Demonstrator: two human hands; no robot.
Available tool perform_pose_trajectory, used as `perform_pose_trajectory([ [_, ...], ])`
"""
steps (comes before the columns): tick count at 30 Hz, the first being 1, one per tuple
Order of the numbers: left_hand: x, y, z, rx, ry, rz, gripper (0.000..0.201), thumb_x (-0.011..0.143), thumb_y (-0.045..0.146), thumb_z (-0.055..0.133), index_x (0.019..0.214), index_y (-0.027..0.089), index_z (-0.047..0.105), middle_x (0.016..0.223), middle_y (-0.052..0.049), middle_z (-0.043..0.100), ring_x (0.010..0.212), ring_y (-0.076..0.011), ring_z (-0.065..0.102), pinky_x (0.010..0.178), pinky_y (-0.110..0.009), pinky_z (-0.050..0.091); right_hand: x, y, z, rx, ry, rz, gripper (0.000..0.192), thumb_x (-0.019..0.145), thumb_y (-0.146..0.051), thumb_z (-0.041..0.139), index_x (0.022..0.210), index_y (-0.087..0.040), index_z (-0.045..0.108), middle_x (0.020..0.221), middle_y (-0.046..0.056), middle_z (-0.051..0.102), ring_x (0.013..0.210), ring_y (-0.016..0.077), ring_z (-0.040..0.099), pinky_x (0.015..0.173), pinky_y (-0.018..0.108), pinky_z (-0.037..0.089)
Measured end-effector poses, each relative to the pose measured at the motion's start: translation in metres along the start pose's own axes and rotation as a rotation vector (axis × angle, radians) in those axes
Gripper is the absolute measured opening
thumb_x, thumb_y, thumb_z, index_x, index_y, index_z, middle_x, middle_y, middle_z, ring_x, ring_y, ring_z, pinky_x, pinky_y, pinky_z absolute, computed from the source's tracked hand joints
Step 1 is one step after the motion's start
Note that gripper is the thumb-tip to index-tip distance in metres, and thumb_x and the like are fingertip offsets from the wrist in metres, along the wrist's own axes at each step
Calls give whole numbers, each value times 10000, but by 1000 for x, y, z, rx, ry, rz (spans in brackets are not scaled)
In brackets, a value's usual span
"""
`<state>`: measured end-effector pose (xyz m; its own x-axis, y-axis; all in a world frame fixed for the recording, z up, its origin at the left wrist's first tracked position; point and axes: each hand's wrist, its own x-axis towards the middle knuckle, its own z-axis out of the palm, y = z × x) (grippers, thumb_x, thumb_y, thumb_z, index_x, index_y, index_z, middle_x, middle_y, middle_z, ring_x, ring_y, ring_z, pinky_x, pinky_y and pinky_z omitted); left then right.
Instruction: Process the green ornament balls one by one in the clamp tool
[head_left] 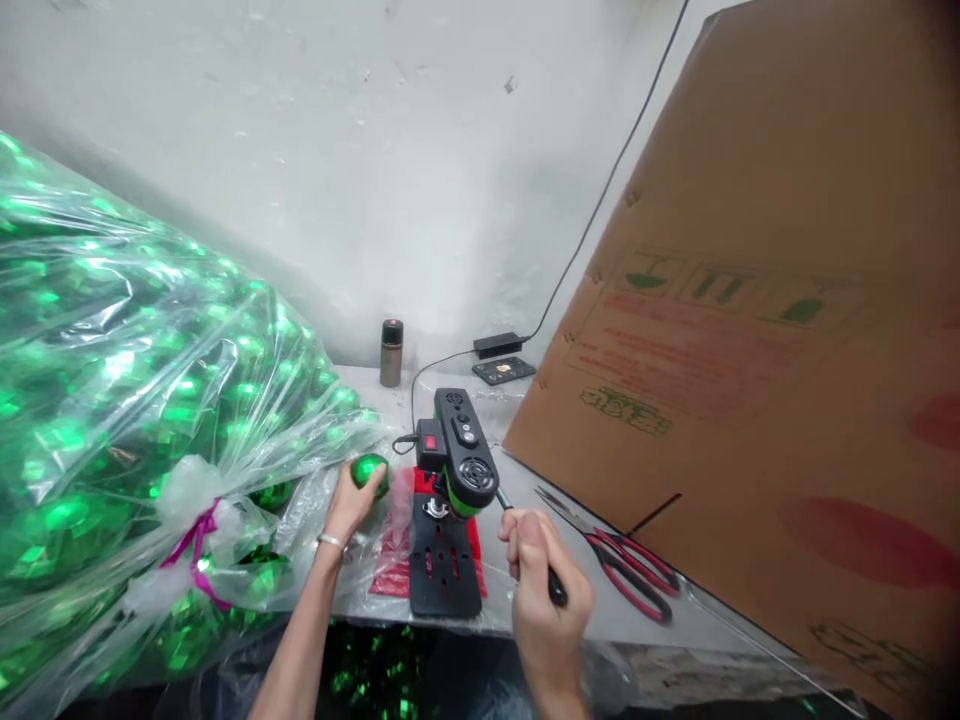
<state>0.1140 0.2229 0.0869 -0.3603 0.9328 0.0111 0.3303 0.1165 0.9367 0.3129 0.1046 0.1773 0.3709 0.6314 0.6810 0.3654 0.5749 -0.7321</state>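
Note:
My left hand [349, 512] is closed around a shiny green ball [369, 472], just left of a small bench drill press [466, 450]. The press has a black head with a red switch and a slotted black base plate [445, 575]. Below its chuck, no ball sits on the plate. My right hand [546, 580] is wrapped round the press's lever handle [557, 588], whose black end shows beneath my fist. Red plastic [391, 560] lies under the base.
A clear bag of green balls [150, 350], tied with purple ribbon [196, 550], fills the left. Red-handled scissors [622, 560] lie right of my right hand, by a large cardboard box [750, 330]. Behind stand a bottle [391, 353], a power adapter [498, 345] and a phone [503, 371].

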Motion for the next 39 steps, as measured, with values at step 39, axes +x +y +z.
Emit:
perform_pose_trajectory([
  [39, -108, -79, 84, 65, -162, 489, 733, 764, 301, 786, 1411, 137, 483, 1334, -206, 670, 1252, -391, 680, 1067, -622, 554, -20, 18, 0, 24, -12, -119, 324, 1060, -108, 425, 764, -223, 491, 714, -26, 530, 649, 113, 538, 594, 245, 415],
])
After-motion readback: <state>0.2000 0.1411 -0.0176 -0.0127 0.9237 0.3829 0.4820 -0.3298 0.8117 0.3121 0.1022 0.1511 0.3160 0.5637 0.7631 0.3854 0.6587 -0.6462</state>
